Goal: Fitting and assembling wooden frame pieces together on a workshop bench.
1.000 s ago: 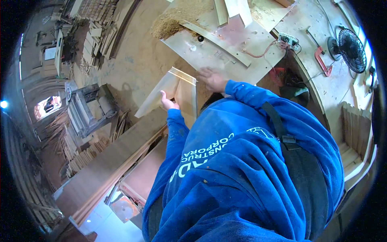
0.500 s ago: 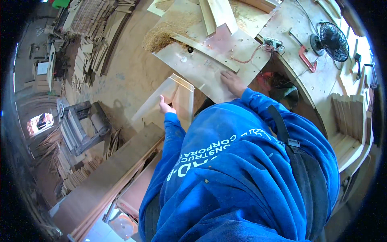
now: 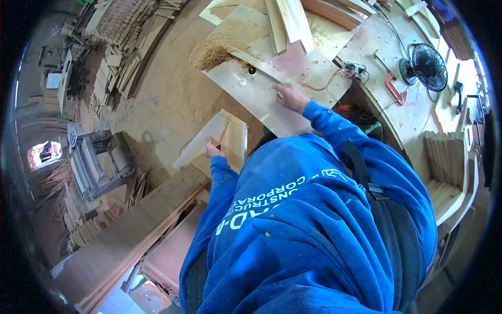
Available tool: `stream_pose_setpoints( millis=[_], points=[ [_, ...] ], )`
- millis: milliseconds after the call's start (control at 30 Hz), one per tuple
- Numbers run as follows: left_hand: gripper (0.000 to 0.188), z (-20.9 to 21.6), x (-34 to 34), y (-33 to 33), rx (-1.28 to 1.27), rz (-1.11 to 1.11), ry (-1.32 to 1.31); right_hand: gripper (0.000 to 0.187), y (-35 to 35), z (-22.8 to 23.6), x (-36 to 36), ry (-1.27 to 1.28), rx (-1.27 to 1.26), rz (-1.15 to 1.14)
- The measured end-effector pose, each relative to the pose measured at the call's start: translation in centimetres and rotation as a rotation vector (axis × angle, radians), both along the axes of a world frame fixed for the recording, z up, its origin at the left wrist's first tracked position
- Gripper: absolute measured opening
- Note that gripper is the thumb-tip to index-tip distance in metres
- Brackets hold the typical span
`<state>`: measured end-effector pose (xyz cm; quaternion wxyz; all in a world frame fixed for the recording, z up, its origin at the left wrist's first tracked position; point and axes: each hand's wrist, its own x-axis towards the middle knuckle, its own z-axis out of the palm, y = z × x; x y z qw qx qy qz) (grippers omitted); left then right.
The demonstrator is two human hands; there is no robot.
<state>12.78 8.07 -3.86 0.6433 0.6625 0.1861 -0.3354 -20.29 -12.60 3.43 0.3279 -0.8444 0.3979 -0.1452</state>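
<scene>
My left hand (image 3: pixel 213 148) is closed on the near edge of a pale, angled wooden piece (image 3: pixel 234 137), thumb on top and the other fingers mostly hidden. The piece is off the near left edge of the worktable (image 3: pixel 285 123). Over the tabletop, my right hand (image 3: pixel 291 98) has its fingers curled beside a long wooden strip (image 3: pixel 261 65). Whether the fingertips grip the strip or something small is hidden. A round dark hole (image 3: pixel 252 70) shows in the tabletop beside the strip.
Sawdust (image 3: pixel 212 55) is heaped at the table's far left corner. Long boards (image 3: pixel 293 23) lie across the far end. To the right are a black fan (image 3: pixel 429 67), a red clamp (image 3: pixel 395 89) and a wired box (image 3: pixel 354 68). A machine (image 3: pixel 102 162) and stacked wood stand left.
My right hand has gone from lying flat on the tabletop to curled fingers, shifting left. My left thumb, raised before, now lies down on the wooden piece.
</scene>
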Motion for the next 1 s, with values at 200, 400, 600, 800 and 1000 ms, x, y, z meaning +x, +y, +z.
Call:
stream_pose_setpoints(
  millis=[200,400,600,800,1000],
  points=[
    [0.046,-3.0,1.9,2.8,0.07,0.099,-0.066,0.034,-5.4,2.4,5.9,-0.206,-0.317,-0.127],
    [0.044,-2.7,1.9,3.2,0.045,0.149,-0.027,0.02,-4.7,0.9,3.4,-0.187,-0.119,-0.283],
    [0.04,-3.1,1.9,3.0,0.088,0.15,0.001,0.03,-1.8,-4.2,1.5,0.007,0.007,-0.188],
    [0.039,-2.6,1.1,3.3,0.111,0.077,-0.042,0.048,-1.4,-4.8,3.3,0.247,0.038,-0.02],
    [0.039,-2.0,1.0,4.4,-0.011,0.03,-0.027,0.065,-3.2,-5.9,5.5,0.306,-0.029,-0.029]
  ],
)
